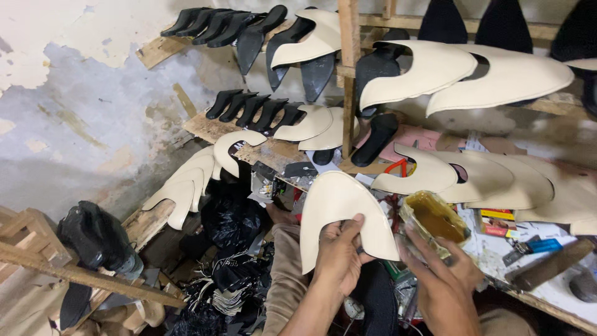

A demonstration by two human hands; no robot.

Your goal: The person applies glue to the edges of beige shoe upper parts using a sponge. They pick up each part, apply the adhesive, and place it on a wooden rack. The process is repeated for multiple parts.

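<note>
My left hand [339,255] holds a cream, U-shaped shoe upper piece [333,205] by its lower inner edge, the rounded toe end pointing up. My right hand [438,274] is just to the right of it, fingers curled by the rim of a small round container of amber glue [435,219], touching its near side. I cannot tell whether it grips the container. The cream piece and the glue container are a short gap apart.
Wooden racks [348,74] behind carry several cream uppers [491,78] and black soles [249,112]. A workbench [559,292] at right holds a hammer handle [547,264], a blue lighter and small boxes. Black bags and bundles [230,224] lie lower left, beside a wooden frame [37,249].
</note>
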